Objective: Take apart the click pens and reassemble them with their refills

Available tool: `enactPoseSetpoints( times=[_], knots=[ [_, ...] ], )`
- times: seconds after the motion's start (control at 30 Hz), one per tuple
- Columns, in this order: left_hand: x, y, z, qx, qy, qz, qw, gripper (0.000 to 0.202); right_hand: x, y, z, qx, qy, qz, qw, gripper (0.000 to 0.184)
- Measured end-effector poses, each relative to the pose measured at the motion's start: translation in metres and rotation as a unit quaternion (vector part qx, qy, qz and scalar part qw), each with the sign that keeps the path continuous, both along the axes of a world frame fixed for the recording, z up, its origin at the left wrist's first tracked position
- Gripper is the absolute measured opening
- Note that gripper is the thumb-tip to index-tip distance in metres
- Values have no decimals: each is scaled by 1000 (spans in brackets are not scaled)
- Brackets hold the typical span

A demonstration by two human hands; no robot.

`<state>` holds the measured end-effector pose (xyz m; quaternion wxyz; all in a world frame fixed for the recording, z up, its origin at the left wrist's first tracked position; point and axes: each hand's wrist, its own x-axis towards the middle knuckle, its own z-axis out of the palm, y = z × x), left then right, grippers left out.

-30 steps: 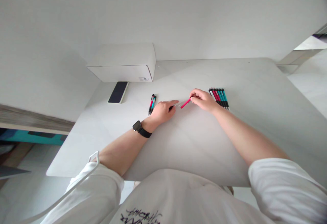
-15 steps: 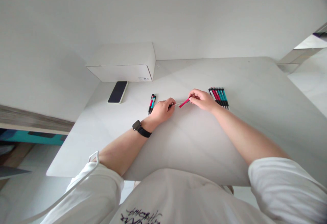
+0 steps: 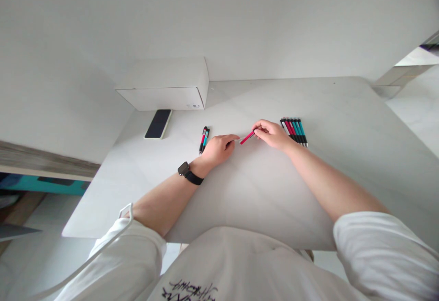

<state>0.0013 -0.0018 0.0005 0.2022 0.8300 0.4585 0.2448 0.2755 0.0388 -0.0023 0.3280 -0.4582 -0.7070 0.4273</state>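
Note:
In my right hand is a red pen barrel, pinched near its upper end with the other end slanting down to the left. My left hand, with a black watch on its wrist, is closed around the black front part of the pen, which its fingers now hide. A thin white refill pokes out from those fingers beside the barrel's end. The left index finger stretches along toward it. Just left of that hand lie two pens, one red and one teal, both with black grips.
To the right, several pens in white, red and teal lie in a row. A phone rests at the left by a white box. The white table meets the wall at the back.
My left index finger has straightened toward the refill, and the black pen part has gone out of sight behind the fingers. My right hand has hardly moved.

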Motion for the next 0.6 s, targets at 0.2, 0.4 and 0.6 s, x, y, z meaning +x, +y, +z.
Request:
enactPoseSetpoints(
  times=[0.2,0.4,0.6],
  knots=[
    [0,-2,3,2,0,-1,1000,36,-1,-2,1,1,16,8,1000,26],
    [0,-2,3,0,7,25,1000,34,1,-1,1,13,10,-11,1000,21],
    [-1,0,0,6,-3,21,1000,26,1,-3,3,65,-94,-35,993,19]
  ],
)
